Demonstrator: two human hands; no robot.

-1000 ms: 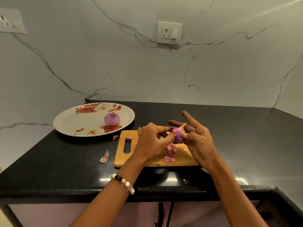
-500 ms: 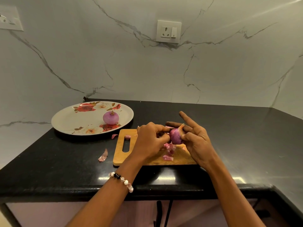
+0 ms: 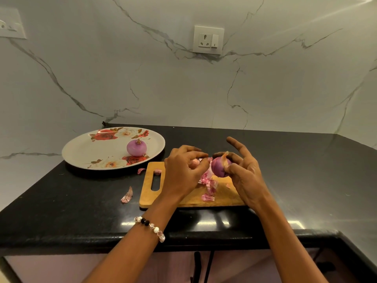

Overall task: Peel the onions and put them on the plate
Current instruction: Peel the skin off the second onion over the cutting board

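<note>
Two onions: one in hand, one on the plate.
Held onion (image 3: 219,167): purple, partly skinned, raised above the cutting board (image 3: 189,198), a dry flap of skin at its top.
Right hand (image 3: 242,172): thumb and curled fingers gripping the held onion, index finger sticking out straight.
Left hand (image 3: 183,170): just left of the held onion, apart from it, fingers curled, tips drawn toward the thumb; cannot tell whether a scrap of skin is pinched.
Peeled onion (image 3: 136,147): sitting on the floral plate (image 3: 85,152), stem up.
Floral plate: on the black bench (image 3: 81,205), left of the cutting board.
Peel scraps (image 3: 208,185): pink pieces piled on the cutting board under the hands.
Loose peel (image 3: 127,196): on the bench, left of the board.
Bracelet (image 3: 151,227): beaded, on the left wrist.
</note>
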